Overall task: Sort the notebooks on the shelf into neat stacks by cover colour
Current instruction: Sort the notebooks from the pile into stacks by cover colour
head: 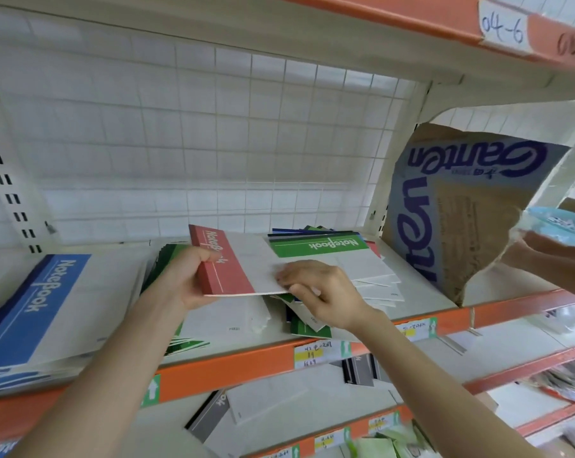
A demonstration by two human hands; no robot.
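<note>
A: Where is the red notebook?

B: Off the shelf, held roughly flat above it between the two hands. Its long axis runs left to right along the shelf, red band to the left and white cover to the right.

A: And the hands?

B: Both are clamped on it, one at each end. The left hand grips the red-band end with the thumb on top. The right hand pinches the near right corner, fingers over the white cover.

A: What lies under it?

B: The green stack is right below the left hand. The blue stack sits further left, well apart. Under and beyond the right hand is the mixed pile, fanned and untidy, with a green notebook on top at the back.

A: So where does red go?

B: I can't make out a red stack. My guess is it needs its own spot, and the bare shelf shows to the right, between the mixed pile and the torn cardboard box.

A: Which hand leads, then?

B: Probably the right, as it's nearer that gap. The notebook already lies along the shelf, so it would likely slide sideways without turning. The risk is dragging loose covers off the mixed pile.
</note>
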